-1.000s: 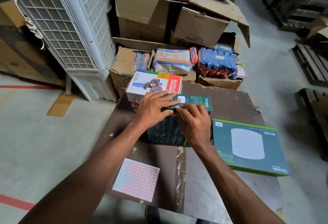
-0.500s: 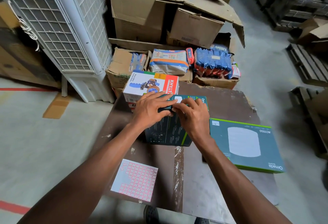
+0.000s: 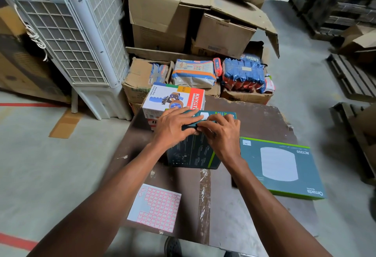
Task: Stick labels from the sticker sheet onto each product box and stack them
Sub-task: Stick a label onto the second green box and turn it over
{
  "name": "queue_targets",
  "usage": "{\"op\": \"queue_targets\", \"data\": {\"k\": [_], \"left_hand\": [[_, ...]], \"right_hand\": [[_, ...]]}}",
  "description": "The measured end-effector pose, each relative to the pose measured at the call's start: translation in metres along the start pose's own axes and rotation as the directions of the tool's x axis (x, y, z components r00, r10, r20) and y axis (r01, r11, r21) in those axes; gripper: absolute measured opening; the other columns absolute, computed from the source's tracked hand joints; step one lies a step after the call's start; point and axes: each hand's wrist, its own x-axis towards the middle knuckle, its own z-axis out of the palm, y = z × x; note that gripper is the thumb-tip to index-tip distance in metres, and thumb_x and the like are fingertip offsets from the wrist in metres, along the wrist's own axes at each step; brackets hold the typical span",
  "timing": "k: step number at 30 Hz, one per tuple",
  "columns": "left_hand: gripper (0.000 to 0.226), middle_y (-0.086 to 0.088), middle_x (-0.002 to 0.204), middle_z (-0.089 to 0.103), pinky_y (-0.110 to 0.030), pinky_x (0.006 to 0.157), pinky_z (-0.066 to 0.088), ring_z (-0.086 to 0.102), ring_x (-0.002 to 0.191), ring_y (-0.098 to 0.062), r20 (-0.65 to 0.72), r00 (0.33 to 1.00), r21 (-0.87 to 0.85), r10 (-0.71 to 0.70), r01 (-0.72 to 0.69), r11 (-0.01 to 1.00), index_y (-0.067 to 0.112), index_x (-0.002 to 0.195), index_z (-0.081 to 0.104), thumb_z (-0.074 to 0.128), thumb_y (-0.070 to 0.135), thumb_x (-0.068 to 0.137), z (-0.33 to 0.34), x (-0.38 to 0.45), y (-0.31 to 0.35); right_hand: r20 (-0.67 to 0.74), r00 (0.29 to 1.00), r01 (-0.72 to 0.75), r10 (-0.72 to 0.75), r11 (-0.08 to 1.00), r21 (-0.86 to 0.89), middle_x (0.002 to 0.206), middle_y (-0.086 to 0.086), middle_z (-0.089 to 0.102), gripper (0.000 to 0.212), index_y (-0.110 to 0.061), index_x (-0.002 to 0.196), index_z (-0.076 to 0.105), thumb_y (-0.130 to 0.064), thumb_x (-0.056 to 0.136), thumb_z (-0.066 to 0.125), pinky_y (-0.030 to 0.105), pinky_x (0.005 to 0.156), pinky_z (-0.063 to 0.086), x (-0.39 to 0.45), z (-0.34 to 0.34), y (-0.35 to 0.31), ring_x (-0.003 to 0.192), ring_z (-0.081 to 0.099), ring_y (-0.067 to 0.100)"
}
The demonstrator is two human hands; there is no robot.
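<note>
A dark teal product box [image 3: 193,153] stands tilted on the brown table [image 3: 260,120], its top edge raised. My left hand [image 3: 175,126] grips that top edge. My right hand [image 3: 221,132] rests on the same edge with its fingertips pressed against the box beside my left thumb; a label under them cannot be made out. A flat teal Omada box [image 3: 282,167] lies to the right. The sticker sheet [image 3: 155,208] with red-bordered labels lies near the table's front left edge. A white and red tape-dispenser box [image 3: 173,98] stands just behind my left hand.
A white air cooler [image 3: 73,39] stands at the back left. Cardboard cartons [image 3: 162,20] and blue and orange packets [image 3: 242,73] are piled behind the table. Wooden pallets [image 3: 352,77] lie on the floor to the right. My shoe [image 3: 173,246] shows below the table's front edge.
My right hand's fingertips have slid left along the box's top edge toward my left thumb. The left hand keeps its hold. The view has shifted slightly.
</note>
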Motion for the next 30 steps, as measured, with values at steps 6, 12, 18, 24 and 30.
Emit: {"op": "queue_targets", "data": {"k": [6,12,18,24,30], "left_hand": [[0.056,0.019,0.15,0.049,-0.037,0.114,0.029,0.038,0.145,-0.008,-0.006,1.0,-0.003,0.023,-0.023,1.0,0.05,0.141,0.05,0.068,0.055,0.089,-0.001,-0.002,0.0],[0.08,0.008,0.148,0.055,-0.04,0.115,0.035,0.048,0.138,-0.014,-0.078,0.997,-0.015,-0.016,0.015,1.0,0.036,0.151,0.044,0.075,0.059,0.081,0.001,-0.007,0.003],[0.085,0.003,0.156,0.043,-0.058,0.122,0.018,0.037,0.146,-0.018,-0.222,0.975,0.066,-0.024,0.039,0.997,0.027,0.149,0.043,0.07,0.067,0.079,0.012,-0.015,-0.001],[0.123,-0.002,0.167,0.019,-0.045,0.116,0.034,0.028,0.15,-0.024,-0.173,0.881,-0.443,-0.441,0.33,0.834,0.028,0.161,0.005,0.089,0.044,0.072,0.054,-0.067,-0.014],[0.074,-0.003,0.133,0.055,-0.037,0.094,0.051,0.056,0.122,-0.022,0.24,0.779,-0.519,-0.58,0.607,0.602,0.025,0.137,0.034,0.079,0.048,0.082,0.077,-0.074,-0.035]], "right_hand": [[0.07,0.998,-0.008,0.009,1.0,-0.023,0.115,-0.009,0.067,0.019,-0.037,0.109,0.072,-0.038,0.09,0.075,0.041,0.08,0.04,0.002,-0.008,0.001,0.1,0.053,0.022],[0.339,0.935,-0.06,0.104,0.989,-0.137,0.162,0.009,0.035,0.098,-0.031,0.158,0.028,-0.053,0.078,0.081,0.054,0.112,0.03,0.008,-0.009,-0.002,0.147,0.034,0.037],[0.404,0.913,0.067,0.054,0.958,-0.279,0.166,0.017,0.023,0.086,-0.046,0.16,-0.001,-0.06,0.096,0.054,0.067,0.119,0.018,0.004,-0.002,-0.001,0.152,0.012,0.051],[0.48,0.874,0.065,0.078,0.96,-0.274,0.159,0.019,0.022,0.082,-0.05,0.158,-0.007,-0.053,0.1,0.051,0.074,0.116,0.011,0.012,-0.007,-0.007,0.149,0.008,0.057],[0.462,0.887,0.124,0.013,0.956,-0.265,0.15,0.017,0.031,0.076,-0.051,0.158,0.003,-0.05,0.1,0.052,0.071,0.112,0.025,0.015,-0.008,-0.001,0.137,0.032,0.045]]}}
